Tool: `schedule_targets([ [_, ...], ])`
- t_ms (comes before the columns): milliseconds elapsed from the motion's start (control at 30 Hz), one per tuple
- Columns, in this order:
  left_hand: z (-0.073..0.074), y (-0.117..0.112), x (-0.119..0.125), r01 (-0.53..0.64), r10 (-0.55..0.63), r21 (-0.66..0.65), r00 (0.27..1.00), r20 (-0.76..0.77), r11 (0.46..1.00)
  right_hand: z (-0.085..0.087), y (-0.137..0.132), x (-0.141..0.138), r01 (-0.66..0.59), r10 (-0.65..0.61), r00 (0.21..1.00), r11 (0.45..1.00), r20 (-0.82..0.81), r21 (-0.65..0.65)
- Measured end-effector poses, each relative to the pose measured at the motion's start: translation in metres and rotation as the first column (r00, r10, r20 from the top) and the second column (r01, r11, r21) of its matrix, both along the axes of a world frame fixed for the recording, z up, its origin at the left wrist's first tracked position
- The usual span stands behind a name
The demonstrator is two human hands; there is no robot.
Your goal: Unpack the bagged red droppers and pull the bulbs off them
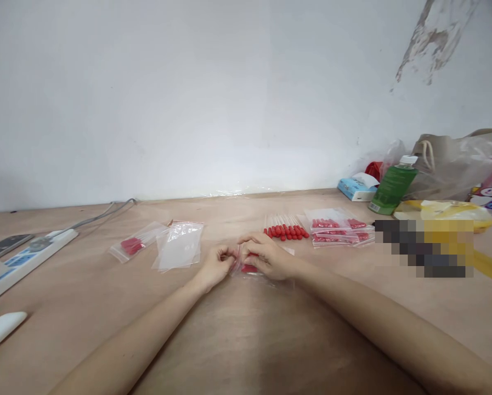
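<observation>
Near the middle of the table, a small clear zip bag [237, 267] with red pieces inside lies between my two hands. My left hand [218, 266] pinches the bag's left end, where a red line runs along the opening. My right hand [270, 258] has its fingers curled over the bag's right part and covers much of the contents. Just behind the right hand lies a row of thin, pale sticks with red tips [287, 232]. Several filled zip bags [332, 236] are stacked to its right. To the left are flat, clear bags [180, 247] and one bag with red contents [133, 246].
A white power strip [44, 252] and a phone [11, 244] lie at the left, with a white rounded object [3, 331] nearer. At the back right stand a green bottle [394, 186], a blue tissue pack [356, 187] and plastic bags. A blurred patch hides something at right.
</observation>
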State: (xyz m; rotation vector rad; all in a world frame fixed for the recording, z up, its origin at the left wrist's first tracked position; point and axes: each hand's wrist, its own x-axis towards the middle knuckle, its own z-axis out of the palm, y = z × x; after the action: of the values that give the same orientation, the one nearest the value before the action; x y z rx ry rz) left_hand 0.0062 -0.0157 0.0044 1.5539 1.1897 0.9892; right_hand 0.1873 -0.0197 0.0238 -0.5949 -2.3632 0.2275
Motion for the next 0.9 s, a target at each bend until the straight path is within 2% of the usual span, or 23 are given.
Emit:
schedule_targets([
  [100,0.001,0.0,0.0,0.069,-0.067,0.026,0.995,-0.074,0.997,0.001,-0.009,0.015,0.052,-0.052,0.999,0.998,-0.004,-0.024],
  [200,0.0,0.003,-0.004,0.134,-0.114,0.101,0.976,-0.187,0.986,-0.007,-0.013,0.034,0.213,-0.213,0.977,0.976,0.015,-0.05],
  [300,0.0,0.007,-0.011,0.164,-0.093,0.197,0.941,-0.325,0.967,-0.017,-0.015,0.051,0.334,-0.328,0.942,0.935,0.064,-0.122],
  [400,0.002,0.009,-0.019,0.2,-0.018,0.346,0.886,-0.464,0.917,-0.024,-0.015,0.058,0.349,-0.333,0.935,0.924,0.12,-0.156],
  [467,0.002,0.01,-0.023,0.237,-0.003,0.396,0.86,-0.51,0.887,-0.027,-0.013,0.058,0.346,-0.327,0.936,0.923,0.128,-0.169],
  [533,0.001,0.01,-0.023,0.265,-0.059,0.361,0.869,-0.491,0.894,-0.03,-0.011,0.056,0.348,-0.332,0.937,0.92,0.114,-0.179],
  [633,-0.001,0.009,-0.02,0.294,-0.193,0.233,0.907,-0.375,0.927,-0.034,-0.008,0.055,0.356,-0.348,0.935,0.916,0.075,-0.183],
  [700,-0.001,0.007,-0.017,0.312,-0.243,0.187,0.917,-0.316,0.932,-0.037,-0.006,0.056,0.37,-0.365,0.929,0.912,0.064,-0.175],
  [900,0.001,0.0,-0.011,0.314,-0.23,0.191,0.902,-0.365,0.93,-0.037,-0.005,0.057,0.381,-0.372,0.924,0.914,0.088,-0.141],
])
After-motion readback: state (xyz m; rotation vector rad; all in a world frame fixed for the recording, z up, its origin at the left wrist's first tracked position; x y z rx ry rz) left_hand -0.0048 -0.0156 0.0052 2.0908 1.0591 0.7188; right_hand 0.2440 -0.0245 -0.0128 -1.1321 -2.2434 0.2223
